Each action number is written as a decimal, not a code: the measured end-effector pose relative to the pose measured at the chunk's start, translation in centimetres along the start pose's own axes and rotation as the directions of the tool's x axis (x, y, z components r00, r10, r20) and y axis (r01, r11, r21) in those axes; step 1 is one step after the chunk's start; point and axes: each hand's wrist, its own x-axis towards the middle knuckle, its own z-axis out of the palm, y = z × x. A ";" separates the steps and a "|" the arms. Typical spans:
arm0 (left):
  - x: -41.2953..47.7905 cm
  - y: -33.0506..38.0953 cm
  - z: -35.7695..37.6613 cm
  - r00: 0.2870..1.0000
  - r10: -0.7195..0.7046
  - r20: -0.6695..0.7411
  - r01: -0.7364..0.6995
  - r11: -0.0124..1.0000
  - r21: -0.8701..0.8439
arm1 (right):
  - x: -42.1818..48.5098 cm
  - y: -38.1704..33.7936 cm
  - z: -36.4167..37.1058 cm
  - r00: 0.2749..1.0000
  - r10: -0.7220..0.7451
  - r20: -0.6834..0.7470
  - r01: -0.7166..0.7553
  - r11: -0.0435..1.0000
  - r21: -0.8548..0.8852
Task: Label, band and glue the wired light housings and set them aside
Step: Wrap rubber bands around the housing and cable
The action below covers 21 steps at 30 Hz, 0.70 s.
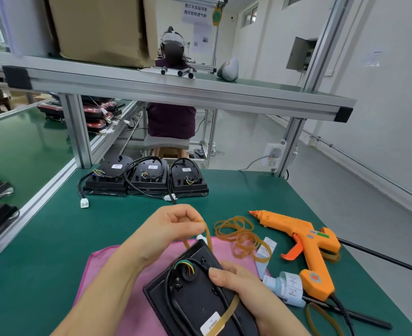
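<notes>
One green table (pixel 54 238) carried everything I logged. Directly under the grip lay a pink cloth (pixel 108 263). Well beyond the grip, three wired housings (pixel 146 178) stood in a row near the table's far edge, with cables looped over them.

In the grip itself was one black light housing (pixel 195 297), back side up over the cloth. The right hand (pixel 238 280) gripped its right edge, with the thumb pressed onto the black cable (pixel 169 287) that crossed the back. The left hand (pixel 173 226), just above the housing's far corner, pinched a tan rubber band (pixel 208 236). The band ran taut from that pinch down past the corner and showed again at the near end.

Right of the grip, an orange glue gun (pixel 306 243) lay on its side. Between the gun and the grip were a heap of loose bands (pixel 238 234) and a label strip (pixel 265 248). A white label (pixel 209 322) sat on the housing's near end. Coloured wires (pixel 185 264) entered the housing just left of the thumb.
</notes>
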 end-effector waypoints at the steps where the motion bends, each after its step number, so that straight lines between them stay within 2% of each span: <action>1: -0.3 0.1 -0.1 0.999 0.005 0.034 -0.006 0.999 0.039 | 0.0 0.1 0.0 1.000 0.000 -0.021 0.000 1.000 0.025; 3: -0.8 0.4 -0.4 0.998 0.010 0.070 -0.017 0.995 0.096 | -0.1 0.4 -0.1 0.998 -0.008 -0.069 0.013 0.997 0.075; 5: -1.4 0.6 -0.9 0.999 0.012 0.049 -0.019 0.989 0.149 | -0.2 0.7 -0.1 0.993 -0.039 -0.107 0.053 0.991 0.126; 10: -2.7 0.1 -1.7 0.997 -0.014 -0.076 0.029 0.979 0.202 | -0.5 1.3 -0.4 0.983 -0.091 -0.157 0.119 0.975 0.185; 17: -3.5 -1.0 -2.7 0.960 -0.016 -0.279 0.094 0.958 0.271 | -0.6 0.7 0.1 0.968 -0.146 -0.206 0.198 0.946 0.257; 21: -3.8 -2.1 -2.7 0.940 -0.027 -0.341 0.141 0.940 0.312 | -0.5 0.4 -0.2 0.956 -0.166 -0.242 0.221 0.950 0.219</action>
